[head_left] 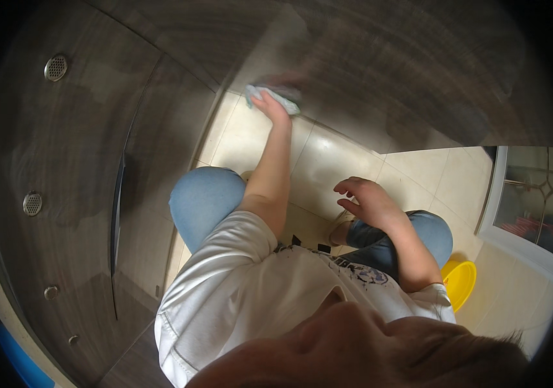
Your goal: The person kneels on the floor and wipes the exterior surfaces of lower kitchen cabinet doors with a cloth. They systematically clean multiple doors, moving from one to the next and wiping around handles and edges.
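My left hand [273,106] reaches forward and presses a folded, pale cloth [283,101] with a greenish edge. The cloth lies against the lower part of a glossy dark wood-grain panel [378,82], just above the floor. A blurred reflection of the hand shows in the panel. Over my bent right knee hangs my right hand [366,200], fingers loosely curled, thumb apart and nothing in it. Below both hands are cream floor tiles [325,150].
Dark wood-grain cabinet doors [77,160] with round metal vents [32,203] stand close on my left. A yellow plastic basin [461,286] is behind my right knee. Further right is a white-framed glass door [494,194]. Something blue [22,356] shows at the lower left rim.
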A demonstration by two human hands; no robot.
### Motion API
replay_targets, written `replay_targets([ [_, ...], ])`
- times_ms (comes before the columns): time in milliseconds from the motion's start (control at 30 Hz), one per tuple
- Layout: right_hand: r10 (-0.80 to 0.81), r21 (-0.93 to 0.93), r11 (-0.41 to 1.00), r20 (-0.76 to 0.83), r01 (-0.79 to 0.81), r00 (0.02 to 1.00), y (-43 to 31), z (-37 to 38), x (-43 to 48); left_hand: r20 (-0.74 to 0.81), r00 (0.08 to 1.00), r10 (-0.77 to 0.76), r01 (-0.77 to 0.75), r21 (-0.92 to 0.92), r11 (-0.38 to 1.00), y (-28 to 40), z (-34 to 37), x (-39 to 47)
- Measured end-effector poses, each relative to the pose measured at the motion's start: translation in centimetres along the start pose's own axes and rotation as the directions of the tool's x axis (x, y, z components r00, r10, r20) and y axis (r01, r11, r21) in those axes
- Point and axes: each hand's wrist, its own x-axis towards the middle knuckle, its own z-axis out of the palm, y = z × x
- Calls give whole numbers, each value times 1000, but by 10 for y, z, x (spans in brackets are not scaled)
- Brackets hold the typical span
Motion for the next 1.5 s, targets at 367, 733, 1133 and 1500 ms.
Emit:
replay_targets([
  [367, 30, -38, 999, 3, -30, 1000, 9, 11, -2, 517, 423, -744, 903, -307, 300, -53, 13, -127],
  [733, 15, -86, 996, -17, -16, 1000, 16, 12, -2, 564, 638, -524, 764, -378, 523, 197, 46, -109],
  [1133, 58, -89, 995, 39, -54, 998, 12, 11, -4, 390, 617, 683, -751, 32, 660, 124, 70, -160],
  [1500, 100, -34, 994, 24, -99, 995, 8, 21, -7, 334, 923, -192, 99, 276, 956, -34, 24, -196],
])
